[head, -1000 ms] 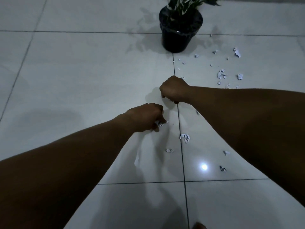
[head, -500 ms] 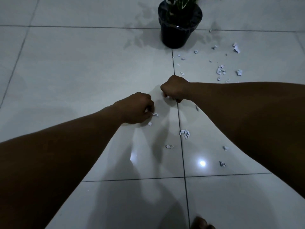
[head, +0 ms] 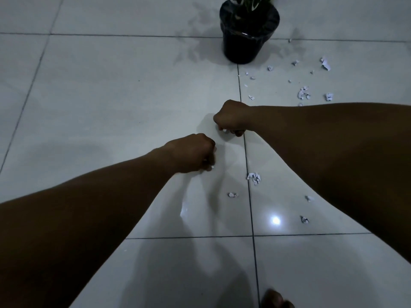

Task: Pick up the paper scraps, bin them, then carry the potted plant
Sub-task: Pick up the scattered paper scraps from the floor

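Curling into fists, left hand (head: 191, 153) and right hand (head: 231, 118) each pinch white scraps (head: 254, 177); over a dozen litter the floor (head: 111, 96); one pot (head: 248, 34), top cut off

We saw pale grey glossy floor tiles (head: 111, 96) crossed by dark grout lines, white crumpled paper scraps (head: 254, 177), a shiny black round plastic pot (head: 244, 47), green-and-white variegated leaves (head: 251, 2)

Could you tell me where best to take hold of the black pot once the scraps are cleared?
Probably just under the rim of the black pot, one hand on each side, coming from above. The pot stands upright and tapers toward its base, so a grip under the wider top should not slide, and leaves fill the opening.
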A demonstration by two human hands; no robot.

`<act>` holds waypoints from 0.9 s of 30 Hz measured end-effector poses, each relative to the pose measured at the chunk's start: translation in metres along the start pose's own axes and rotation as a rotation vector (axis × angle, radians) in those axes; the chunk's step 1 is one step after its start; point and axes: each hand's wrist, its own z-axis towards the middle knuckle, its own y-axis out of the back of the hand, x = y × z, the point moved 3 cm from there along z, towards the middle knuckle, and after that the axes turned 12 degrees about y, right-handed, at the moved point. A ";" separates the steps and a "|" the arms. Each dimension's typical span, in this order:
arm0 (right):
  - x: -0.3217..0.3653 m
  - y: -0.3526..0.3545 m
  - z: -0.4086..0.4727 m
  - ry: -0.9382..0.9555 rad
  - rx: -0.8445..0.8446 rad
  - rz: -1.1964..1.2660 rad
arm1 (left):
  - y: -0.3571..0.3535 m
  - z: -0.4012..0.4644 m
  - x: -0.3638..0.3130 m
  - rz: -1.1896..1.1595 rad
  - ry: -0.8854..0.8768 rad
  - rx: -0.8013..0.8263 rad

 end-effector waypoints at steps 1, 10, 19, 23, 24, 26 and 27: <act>0.000 0.000 0.000 0.001 0.006 0.001 | -0.001 0.001 0.000 -0.003 0.014 0.001; -0.009 0.001 -0.002 -0.021 0.001 0.163 | 0.029 0.007 0.013 -0.317 0.305 -0.322; 0.011 -0.004 0.001 -0.033 -0.069 0.825 | 0.056 0.017 -0.001 -0.828 0.506 -0.647; 0.012 -0.005 0.001 -0.006 0.007 0.893 | 0.060 0.016 0.005 -0.854 0.479 -0.728; 0.012 -0.007 0.000 -0.020 0.068 0.902 | 0.062 0.015 0.008 -0.836 0.457 -0.744; 0.009 -0.011 -0.003 -0.053 0.186 0.902 | 0.062 0.014 0.016 -0.813 0.441 -0.728; 0.008 -0.012 -0.003 -0.062 0.227 0.891 | 0.062 0.014 0.018 -0.799 0.437 -0.692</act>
